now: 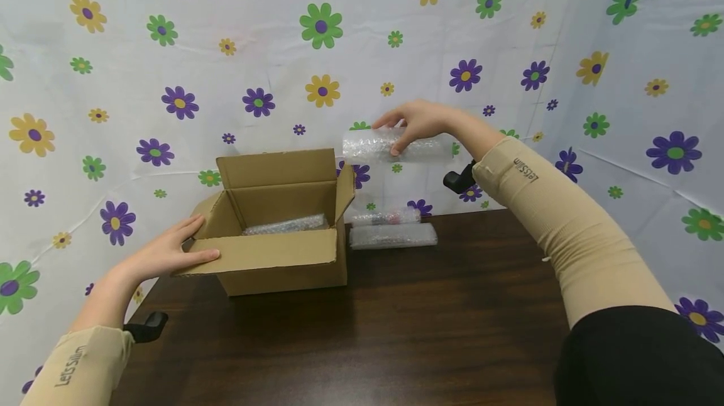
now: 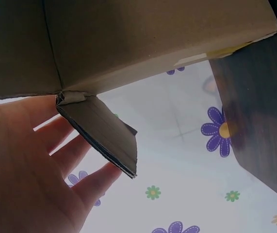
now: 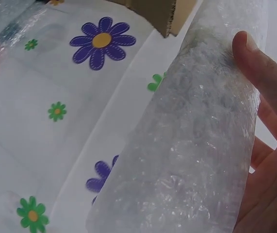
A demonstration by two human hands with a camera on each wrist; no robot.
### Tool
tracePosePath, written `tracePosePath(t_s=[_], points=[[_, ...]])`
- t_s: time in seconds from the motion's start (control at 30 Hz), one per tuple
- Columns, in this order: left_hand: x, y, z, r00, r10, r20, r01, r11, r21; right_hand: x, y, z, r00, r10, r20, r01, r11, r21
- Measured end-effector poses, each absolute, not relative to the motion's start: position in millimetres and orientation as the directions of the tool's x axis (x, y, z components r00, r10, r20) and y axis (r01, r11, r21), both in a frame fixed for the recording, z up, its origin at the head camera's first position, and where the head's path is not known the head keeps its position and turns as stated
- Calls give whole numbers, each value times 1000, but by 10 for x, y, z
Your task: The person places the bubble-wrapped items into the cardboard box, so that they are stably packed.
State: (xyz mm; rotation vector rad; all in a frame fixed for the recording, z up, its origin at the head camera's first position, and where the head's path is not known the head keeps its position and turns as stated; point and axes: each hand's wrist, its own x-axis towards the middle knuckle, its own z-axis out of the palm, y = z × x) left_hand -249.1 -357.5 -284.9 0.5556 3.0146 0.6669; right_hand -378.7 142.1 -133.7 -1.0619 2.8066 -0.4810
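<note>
An open cardboard box [image 1: 285, 278] stands on the dark table with its flaps spread. My left hand [image 1: 164, 249] holds its near left corner, thumb over the front flap and fingers at the left flap [image 2: 99, 131]. Inside the box lies a bubble-wrapped item [image 1: 288, 224]. To the right of the box and above the table, my right hand [image 1: 421, 124] grips a bubble-wrapped roll [image 1: 370, 145], thumb on the near side. The roll hangs roughly level; the right wrist view shows its clear wrap [image 3: 187, 145] closely. What the wrap covers cannot be made out.
Two more bubble-wrapped bundles lie right of the box: a whitish one [image 1: 393, 236] in front and one with reddish contents [image 1: 390, 216] behind. A flower-printed sheet [image 1: 373, 35] hangs behind and beside the table [image 1: 452, 318]. The box's right flap [image 1: 345, 191] stands up near the roll.
</note>
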Motion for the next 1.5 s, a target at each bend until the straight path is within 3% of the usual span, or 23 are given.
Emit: tracePosePath(t_s=[0.9,1.13,1.5], points=[[-2476,-3609,-2864,-939,336,76,338,855,394,-3717,223,-1162,-685,-728,-13,-700,663,-265],[-2467,-3604,-2865,-940,334,77,336,856,393,-3678,-152,-1303,-634,-772,-27,-724,607,-328],[-2484,-3576,-2849,-940,332,75,334,855,397,-3706,-500,-1612,-614,-788,-41,-710,574,-409]])
